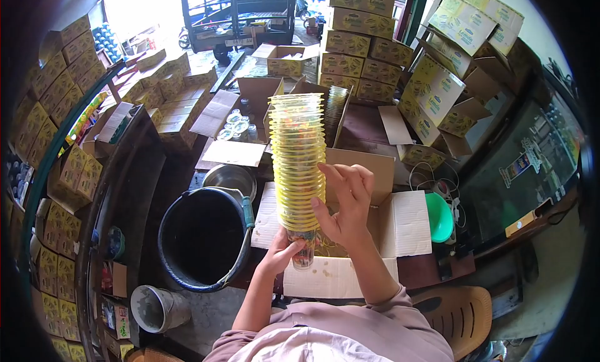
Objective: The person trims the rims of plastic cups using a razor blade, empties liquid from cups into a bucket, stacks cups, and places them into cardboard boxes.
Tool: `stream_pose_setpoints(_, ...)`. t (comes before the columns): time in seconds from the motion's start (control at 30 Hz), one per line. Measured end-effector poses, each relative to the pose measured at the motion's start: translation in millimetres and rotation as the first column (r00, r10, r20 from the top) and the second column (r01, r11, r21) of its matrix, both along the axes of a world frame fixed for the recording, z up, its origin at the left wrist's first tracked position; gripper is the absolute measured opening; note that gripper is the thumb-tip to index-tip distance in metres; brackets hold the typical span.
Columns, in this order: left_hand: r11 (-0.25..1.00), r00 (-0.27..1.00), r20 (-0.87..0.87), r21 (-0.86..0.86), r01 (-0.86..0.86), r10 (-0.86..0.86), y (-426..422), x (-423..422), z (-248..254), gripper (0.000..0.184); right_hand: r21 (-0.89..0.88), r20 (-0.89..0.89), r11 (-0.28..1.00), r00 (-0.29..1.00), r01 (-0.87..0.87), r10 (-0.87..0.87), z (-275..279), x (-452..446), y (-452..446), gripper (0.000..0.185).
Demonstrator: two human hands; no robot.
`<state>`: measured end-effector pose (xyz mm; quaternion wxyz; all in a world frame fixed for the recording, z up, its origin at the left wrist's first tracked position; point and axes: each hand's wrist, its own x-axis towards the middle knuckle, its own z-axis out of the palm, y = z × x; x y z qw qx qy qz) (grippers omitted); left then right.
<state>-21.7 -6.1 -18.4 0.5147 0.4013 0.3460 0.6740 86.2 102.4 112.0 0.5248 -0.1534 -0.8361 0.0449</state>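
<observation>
A tall stack of nested plastic cups [296, 168] with yellow rims stands nearly upright in front of me. My left hand [279, 252] is wrapped round the printed cup at its lower end. On the stack's right side, my right hand [345, 206] has its fingers apart and bent, with the thumb and index fingertips at the rims. An open cardboard box [409, 224] lies beneath and behind my hands, its flaps spread. Part of its inside is hidden by my right arm.
A black bucket [203, 237] is left of the box, with a metal bowl [232, 179] behind it. A green bowl [439, 218] sits at the right. Farther back, an open box holds lidded cups [236, 124]. Yellow cartons [359, 44] are piled behind. A grey bucket [159, 309] stands lower left.
</observation>
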Motion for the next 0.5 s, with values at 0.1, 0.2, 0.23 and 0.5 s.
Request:
stream_pose_setpoints(0.1,1.0,0.999,-0.033,0.011,0.019,-0.019,0.9,-2.5,-2.6,0.052,0.042,-0.012,0.999,1.0,0.021,-0.021,0.6,-0.2,1.4,0.043)
stream_pose_setpoints(0.2,1.0,0.999,-0.026,-0.007,0.021,-0.021,-0.3,-1.3,-1.2,0.052,0.046,-0.007,0.999,1.0,-0.004,0.004,2.0,0.5,3.3,0.043)
stream_pose_setpoints(0.23,1.0,1.0,-0.017,-0.022,0.019,-0.02,-0.8,-0.8,-0.4,0.052,0.035,-0.001,0.999,1.0,-0.013,0.013,2.4,0.8,3.7,0.043)
stream_pose_setpoints(0.5,1.0,1.0,0.003,-0.002,0.028,-0.028,0.7,-1.9,-3.4,0.052,0.013,0.017,1.0,1.0,-0.014,0.013,3.6,0.6,1.8,0.041)
